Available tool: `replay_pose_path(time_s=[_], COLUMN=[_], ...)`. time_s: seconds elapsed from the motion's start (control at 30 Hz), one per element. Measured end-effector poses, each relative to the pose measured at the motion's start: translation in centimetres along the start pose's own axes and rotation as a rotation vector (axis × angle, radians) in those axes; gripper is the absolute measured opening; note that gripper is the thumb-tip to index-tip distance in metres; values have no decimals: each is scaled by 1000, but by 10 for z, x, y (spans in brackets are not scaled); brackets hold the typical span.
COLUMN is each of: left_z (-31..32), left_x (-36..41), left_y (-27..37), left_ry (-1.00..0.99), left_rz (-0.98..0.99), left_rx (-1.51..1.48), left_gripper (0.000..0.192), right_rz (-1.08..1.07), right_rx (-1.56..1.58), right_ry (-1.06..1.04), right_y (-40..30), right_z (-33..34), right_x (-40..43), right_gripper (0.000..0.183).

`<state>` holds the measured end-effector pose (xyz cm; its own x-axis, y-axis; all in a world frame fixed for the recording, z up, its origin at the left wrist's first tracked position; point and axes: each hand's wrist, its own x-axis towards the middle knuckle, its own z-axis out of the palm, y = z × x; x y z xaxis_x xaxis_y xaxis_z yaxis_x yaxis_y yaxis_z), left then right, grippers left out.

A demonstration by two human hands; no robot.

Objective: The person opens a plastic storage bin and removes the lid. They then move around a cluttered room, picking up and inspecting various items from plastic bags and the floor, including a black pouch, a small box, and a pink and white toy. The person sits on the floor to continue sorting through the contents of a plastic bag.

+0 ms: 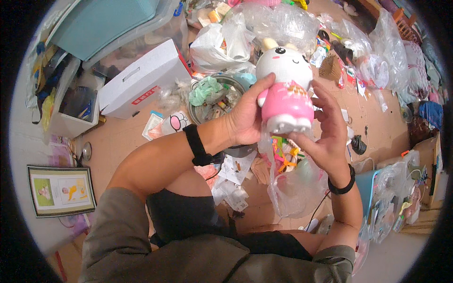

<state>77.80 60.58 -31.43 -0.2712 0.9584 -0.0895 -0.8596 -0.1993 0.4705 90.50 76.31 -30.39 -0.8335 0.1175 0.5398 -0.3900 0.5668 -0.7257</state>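
A white and pink plastic cartoon animal figure (pixel 287 102) is held up in front of me, tilted, with its feet towards me. My left hand (pixel 248 111) grips its left side, the thumb lying beside its neck. Around the right side curve the fingers of my right hand (pixel 327 131), while its thumb lies by the white feet. Just below the figure, a clear plastic bag (pixel 295 198) with small colourful plastic toys (pixel 285 159) spreads over the floor. Behind my left wrist sits a round metal basin (pixel 193 106) filled with scraps and a green plastic bag (pixel 206 90).
A long white cardboard box (pixel 141 83) lies at the left, beside a white bin (pixel 76 116). White plastic bags (pixel 221 47) and clutter cover the far floor. A framed picture (pixel 62 191) stands at the left, and a blue-sided container (pixel 370 191) at the right.
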Motion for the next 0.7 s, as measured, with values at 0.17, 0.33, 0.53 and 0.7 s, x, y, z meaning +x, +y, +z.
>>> replay_pose_path(time_s=[0.17,0.33,0.53,0.7], left_z=[-2,-1,3,-1], left_x=[2,-1,2,6], left_y=[-2,-1,-2,-4], left_ry=[134,187,194,243], left_rz=[-27,-35,-4,16], left_rx=[-96,-75,-88,-52], left_gripper=[69,69,68,64], right_rz=[90,82,147,227], right_rx=[-3,0,-53,-111], right_ry=[2,26,107,141], right_y=[-5,-7,-12,-18], right_z=[6,6,18,27], right_x=[-2,-1,4,9], right_gripper=[67,58,56,64])
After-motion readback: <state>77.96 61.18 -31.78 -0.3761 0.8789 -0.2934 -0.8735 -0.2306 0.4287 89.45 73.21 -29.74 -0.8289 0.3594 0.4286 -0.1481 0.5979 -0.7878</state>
